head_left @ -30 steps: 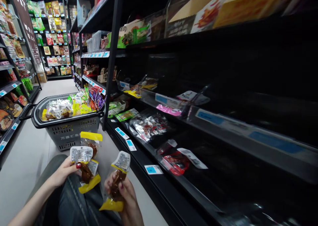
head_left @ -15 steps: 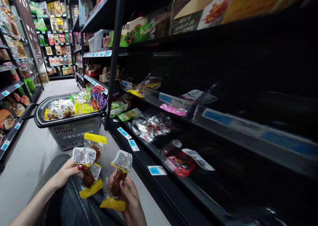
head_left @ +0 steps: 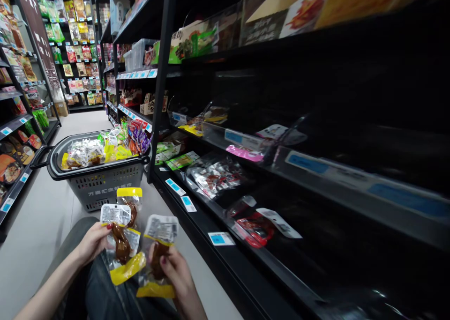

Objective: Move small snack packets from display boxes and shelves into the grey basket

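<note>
My left hand (head_left: 92, 242) is closed on two clear vacuum packs of brown meat snack (head_left: 121, 245) with yellow ends and white printed labels. The rear one of the pair (head_left: 129, 193) sticks up behind the front one. Close beside them, my right hand (head_left: 180, 274) grips another such meat snack pack (head_left: 160, 261), its white label up and yellow end down. All these packs are above my lap (head_left: 105, 294). What the meat is, I cannot tell. Beyond my hands, a grey shopping basket (head_left: 79, 184) is heaped with white, yellow, green and purple packets.
On my right, a black shelf unit (head_left: 165, 76) carries scattered packets, including a red pack (head_left: 255, 231) and silver packs (head_left: 216, 177) at the bottom. Price tags (head_left: 221, 239) line its edge. Another stocked shelf (head_left: 16, 123) stands left across the aisle floor (head_left: 86, 123).
My right hand has moved slightly left with its pack, closer to the packs in my left hand. The packs in my left hand have turned a little, showing more brown meat.
</note>
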